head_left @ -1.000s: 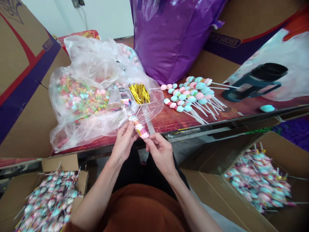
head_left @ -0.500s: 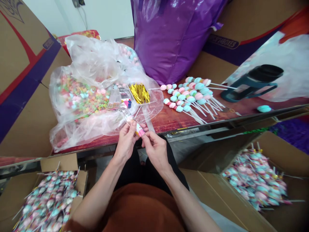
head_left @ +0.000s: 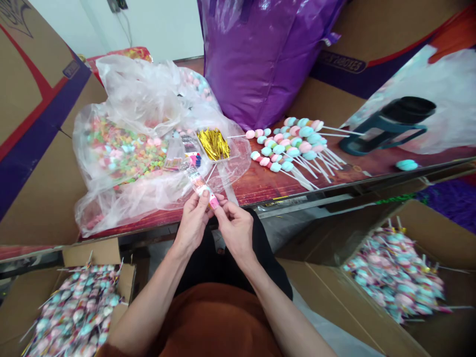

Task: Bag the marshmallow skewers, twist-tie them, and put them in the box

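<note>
In front of my lap, both hands hold a narrow printed plastic wrapper (head_left: 198, 180), clear with a pink end. My left hand (head_left: 192, 218) pinches it from the left, thumb on top. My right hand (head_left: 236, 227) has its thumb and fingers closed at the pink end. Whether anything is inside the wrapper I cannot make out. Just beyond lie a thin white stick (head_left: 211, 171), a stack of printed wrappers (head_left: 192, 153) and a tray of gold twist ties (head_left: 213, 144). Skewers of pink, blue and green marshmallows (head_left: 284, 144) rest to the right on the red table.
Plastic sheeting (head_left: 141, 114) holds loose candies (head_left: 126, 148) on the left. A purple bag (head_left: 264, 64) stands behind. A dark mug (head_left: 386, 126) and a blue marshmallow (head_left: 406, 165) sit at right. Wrapped skewers fill open boxes below left (head_left: 128, 282) and right (head_left: 320, 292).
My hands stay closed on the wrapper, and my right thumb has shifted slightly left and up along its pink end. The view has moved a little; the table items keep their places.
</note>
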A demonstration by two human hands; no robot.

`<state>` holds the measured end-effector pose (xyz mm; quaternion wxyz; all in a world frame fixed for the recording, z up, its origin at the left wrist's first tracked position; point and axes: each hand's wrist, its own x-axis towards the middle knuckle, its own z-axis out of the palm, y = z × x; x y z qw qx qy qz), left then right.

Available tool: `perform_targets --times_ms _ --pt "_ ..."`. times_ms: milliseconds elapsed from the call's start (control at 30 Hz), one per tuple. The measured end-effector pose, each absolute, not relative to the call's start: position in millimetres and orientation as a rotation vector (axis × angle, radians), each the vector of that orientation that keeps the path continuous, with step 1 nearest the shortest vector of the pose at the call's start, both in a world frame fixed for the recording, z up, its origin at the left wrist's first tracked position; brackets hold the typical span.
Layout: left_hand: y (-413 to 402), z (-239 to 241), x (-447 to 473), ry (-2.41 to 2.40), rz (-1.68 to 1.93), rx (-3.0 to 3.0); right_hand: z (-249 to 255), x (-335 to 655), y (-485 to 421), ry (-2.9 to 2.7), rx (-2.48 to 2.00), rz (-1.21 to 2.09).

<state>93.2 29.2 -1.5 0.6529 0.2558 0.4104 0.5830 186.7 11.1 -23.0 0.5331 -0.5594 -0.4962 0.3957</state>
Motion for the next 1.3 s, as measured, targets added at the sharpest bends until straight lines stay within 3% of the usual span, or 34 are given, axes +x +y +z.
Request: perform_targets --times_ms 333,700,933,1167,1300 --pt "32.4 -4.9 90.3 0.907 1.265 0.553 -22.5 213.8 -21.4 -1.334 -1.237 1.244" --pt "21.8 -9.9 93.1 1.03 1.233 0.754 -17.3 186.3 -2.0 -1.254 -1.225 1.031" --pt "12.8 -1.8 70.6 0.919 1.027 0.817 -15.6 197.0 1.2 -1.283 -1.166 1.064" --pt "21.3 5.7 68.2 0.979 1.273 0.559 -23.5 190.3 -0.8 -1.474 -1.167 0.905" --pt "22.2 4.6 76.9 0.978 1.321 0.545 -23.0 187.8 1.4 -1.406 -1.149 1.042"
